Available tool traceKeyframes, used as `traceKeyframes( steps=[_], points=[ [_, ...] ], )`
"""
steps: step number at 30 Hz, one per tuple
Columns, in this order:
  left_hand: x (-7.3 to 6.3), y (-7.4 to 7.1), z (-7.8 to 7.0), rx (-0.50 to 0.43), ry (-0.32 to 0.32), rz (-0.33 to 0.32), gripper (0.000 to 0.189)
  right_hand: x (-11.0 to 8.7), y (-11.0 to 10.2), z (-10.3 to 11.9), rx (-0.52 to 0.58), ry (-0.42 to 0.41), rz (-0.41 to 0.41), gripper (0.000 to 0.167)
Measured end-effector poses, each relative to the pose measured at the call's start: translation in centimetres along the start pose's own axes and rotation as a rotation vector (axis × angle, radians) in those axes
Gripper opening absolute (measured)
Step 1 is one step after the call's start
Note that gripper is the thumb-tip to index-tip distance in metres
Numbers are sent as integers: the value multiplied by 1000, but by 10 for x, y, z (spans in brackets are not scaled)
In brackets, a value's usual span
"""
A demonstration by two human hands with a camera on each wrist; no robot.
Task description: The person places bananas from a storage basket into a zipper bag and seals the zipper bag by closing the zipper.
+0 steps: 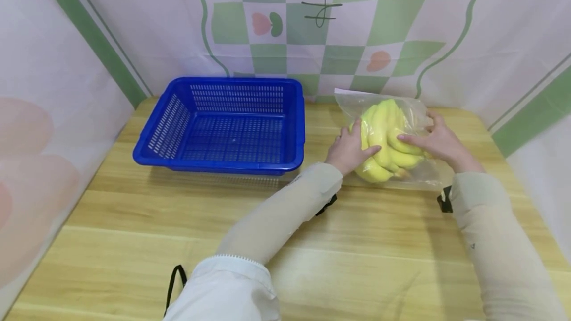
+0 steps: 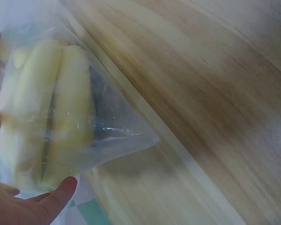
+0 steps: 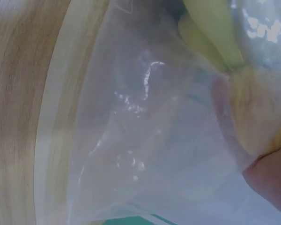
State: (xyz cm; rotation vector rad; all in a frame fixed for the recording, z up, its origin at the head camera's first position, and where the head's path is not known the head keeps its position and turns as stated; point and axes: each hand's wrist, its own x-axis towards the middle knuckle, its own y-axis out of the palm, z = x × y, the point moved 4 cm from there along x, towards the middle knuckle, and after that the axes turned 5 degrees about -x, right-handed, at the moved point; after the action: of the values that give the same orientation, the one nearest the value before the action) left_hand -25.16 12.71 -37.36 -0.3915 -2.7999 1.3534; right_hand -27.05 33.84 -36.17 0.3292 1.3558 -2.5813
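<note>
A clear plastic bag (image 1: 430,175) stands toward the back right of the table, with several yellow bananas (image 1: 381,128) bunched inside. At its left side my left hand (image 1: 347,151) grips the bulging bag, thumb across the front. My right hand (image 1: 443,143) holds the opposite side, its thumb pressed toward the bananas. In the left wrist view, the left hand's thumb and fingers (image 2: 68,185) lie at one end of two long bananas (image 2: 72,103) seen through the film. The right wrist view shows the right hand (image 3: 274,183) by a banana's end, beside a loose, shiny stretch of bag (image 3: 131,140).
Left of the bag stands a blue plastic basket (image 1: 227,166) with slotted walls and nothing in it. A patterned cloth (image 1: 308,58) hangs behind the wooden table (image 1: 352,251). A black cord (image 1: 171,281) lies near the left sleeve at the front.
</note>
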Motion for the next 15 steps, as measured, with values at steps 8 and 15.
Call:
traceKeyframes(
  steps=[8,15],
  points=[
    [1,-1,1,18,-13,18,84,-1,1,-3,19,0,31,110],
    [2,-8,0,15,-38,37,80,-1,0,-4,-12,30,29,109]
  ],
)
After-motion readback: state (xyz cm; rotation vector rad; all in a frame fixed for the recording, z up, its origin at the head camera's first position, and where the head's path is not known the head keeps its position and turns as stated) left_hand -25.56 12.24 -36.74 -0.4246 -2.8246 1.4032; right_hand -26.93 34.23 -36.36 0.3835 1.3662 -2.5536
